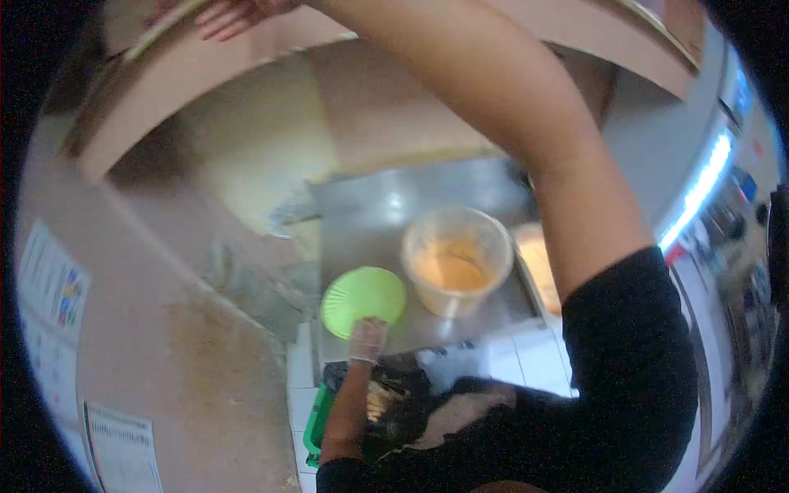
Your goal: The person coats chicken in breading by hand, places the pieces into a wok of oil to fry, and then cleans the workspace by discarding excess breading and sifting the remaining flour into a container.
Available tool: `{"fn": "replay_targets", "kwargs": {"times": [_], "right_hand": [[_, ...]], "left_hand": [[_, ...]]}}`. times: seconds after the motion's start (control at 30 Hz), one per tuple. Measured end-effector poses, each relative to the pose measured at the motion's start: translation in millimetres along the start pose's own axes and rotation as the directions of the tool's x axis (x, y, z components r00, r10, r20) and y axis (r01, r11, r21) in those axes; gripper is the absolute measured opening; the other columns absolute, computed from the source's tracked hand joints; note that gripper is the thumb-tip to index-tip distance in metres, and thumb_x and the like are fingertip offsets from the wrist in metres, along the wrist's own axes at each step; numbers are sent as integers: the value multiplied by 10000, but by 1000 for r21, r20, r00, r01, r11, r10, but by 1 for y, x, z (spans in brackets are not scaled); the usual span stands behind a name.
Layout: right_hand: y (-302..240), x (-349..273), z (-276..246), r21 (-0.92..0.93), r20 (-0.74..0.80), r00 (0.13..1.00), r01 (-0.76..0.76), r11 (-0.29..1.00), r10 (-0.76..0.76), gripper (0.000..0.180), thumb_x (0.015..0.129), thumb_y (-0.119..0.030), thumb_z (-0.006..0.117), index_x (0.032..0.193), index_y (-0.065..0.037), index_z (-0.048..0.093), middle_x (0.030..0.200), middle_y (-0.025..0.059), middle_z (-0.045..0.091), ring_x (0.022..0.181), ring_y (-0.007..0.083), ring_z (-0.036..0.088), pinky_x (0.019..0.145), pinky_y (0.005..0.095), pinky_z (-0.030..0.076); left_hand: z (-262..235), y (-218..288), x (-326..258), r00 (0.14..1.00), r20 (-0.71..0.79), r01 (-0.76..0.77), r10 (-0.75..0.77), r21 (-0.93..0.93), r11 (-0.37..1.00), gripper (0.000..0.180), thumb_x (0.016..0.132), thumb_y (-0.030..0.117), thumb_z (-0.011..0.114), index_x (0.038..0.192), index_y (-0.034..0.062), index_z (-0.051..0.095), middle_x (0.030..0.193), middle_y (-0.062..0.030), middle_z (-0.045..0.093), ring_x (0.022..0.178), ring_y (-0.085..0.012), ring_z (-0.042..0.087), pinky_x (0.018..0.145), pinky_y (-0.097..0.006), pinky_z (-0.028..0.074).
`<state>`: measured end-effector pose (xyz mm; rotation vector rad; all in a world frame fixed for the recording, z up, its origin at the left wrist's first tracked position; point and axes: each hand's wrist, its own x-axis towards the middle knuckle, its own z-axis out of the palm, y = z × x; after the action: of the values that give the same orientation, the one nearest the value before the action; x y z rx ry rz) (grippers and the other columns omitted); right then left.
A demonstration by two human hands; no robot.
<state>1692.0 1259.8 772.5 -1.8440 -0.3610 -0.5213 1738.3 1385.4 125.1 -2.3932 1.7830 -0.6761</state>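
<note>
A round, light green lid (364, 301) with fine ribs is tilted over the left part of a steel table. My left hand (368, 339), in a thin clear glove, is closed on its near edge. Raised across the top of the view, my right arm ends in my right hand (234, 16) at the upper left, by the edge of an overhead shelf (205, 74). Its visible fingers are stretched out, and I see nothing in them. A translucent round bucket (456, 261), partly filled with an orange mixture, stands on the table right of the lid.
Beside the bucket, a tray (536, 263) with pale orange contents is partly behind my right arm. The steel table (362, 214) meets the wall at the back. Below the near edge sits a green bin (316, 423) with a black liner. Printed sheets (123, 448) hang at the left.
</note>
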Motion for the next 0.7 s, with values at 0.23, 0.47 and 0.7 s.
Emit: {"fn": "replay_targets", "kwargs": {"times": [0.23, 0.47, 0.7], "right_hand": [[22, -190, -141, -521, -111, 986, -164, 838, 124, 592, 973, -473, 437, 1330, -2, 418, 1078, 171, 628, 890, 203, 651, 728, 323, 539], [212, -542, -362, -166, -942, 273, -885, 434, 197, 354, 952, -353, 550, 1101, -37, 603, 900, 48, 649, 711, 130, 616, 605, 267, 505], [351, -743, -393, -372, -918, 344, -919, -132, 197, 410, 851, -439, 629, 1061, -90, 664, 861, 112, 687, 818, 260, 660, 761, 387, 512]], "left_hand": [[25, 11, 0, 995, 85, 60, -48, -145, 988, 128, 812, 218, 578, 848, 124, 657, 898, -90, 612, 840, -262, 601, 728, -413, 480], [-44, 84, 14, 906, -173, 304, -386, -369, 879, 192, 824, 242, 683, 748, 67, 658, 781, -91, 669, 765, -286, 631, 742, -431, 490], [-88, 234, 31, 865, -24, 422, -500, -503, 754, 204, 857, 192, 650, 748, 21, 636, 794, -118, 657, 667, -331, 614, 594, -403, 485]]}}
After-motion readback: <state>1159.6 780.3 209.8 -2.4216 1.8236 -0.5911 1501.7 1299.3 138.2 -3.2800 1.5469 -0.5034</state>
